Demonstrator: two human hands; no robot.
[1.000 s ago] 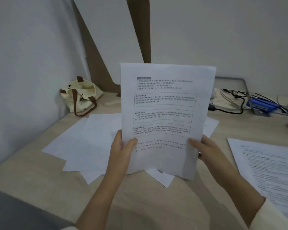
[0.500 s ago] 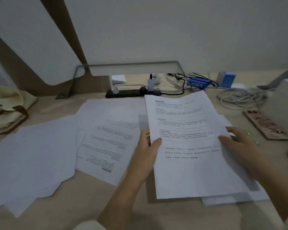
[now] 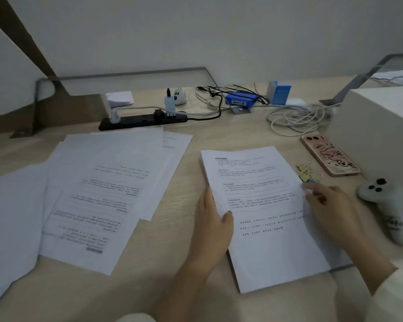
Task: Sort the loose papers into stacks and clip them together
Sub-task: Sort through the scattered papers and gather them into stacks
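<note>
Since half a second ago: stack of papers (image 3: 265, 212) lowered from a raised tilt to lie nearly flat on the desk (image 3: 191, 296), right of centre, printed side up; view shifted right. Left hand (image 3: 213, 225) at the stack's left edge, thumb on the top sheet, remaining fingers curled along and under the edge, pinching it. Right hand (image 3: 335, 210) at the stack's right edge, fingers loosely spread and blurred; cannot tell whether gripping or just resting on the paper. Loose papers (image 3: 102, 194) fanned and overlapping over the left half of the desk, top printed sheet turned upside down to the wearer, lowest sheets running off the left edge of view. Gold binder clips (image 3: 306, 171) in a small cluster just beside the stack's right edge, touching or nearly touching the right fingertips; cannot tell which. Phone (image 3: 329, 156) in a pink cartoon case face down near the right edge, beyond the clips. White plush toy (image 3: 386, 205) with black dots lying right of the right hand. Black power strip (image 3: 142, 119) along the far edge, chargers plugged in. Blue box (image 3: 240, 99) and coiled white cables (image 3: 296, 117) at far right.
</note>
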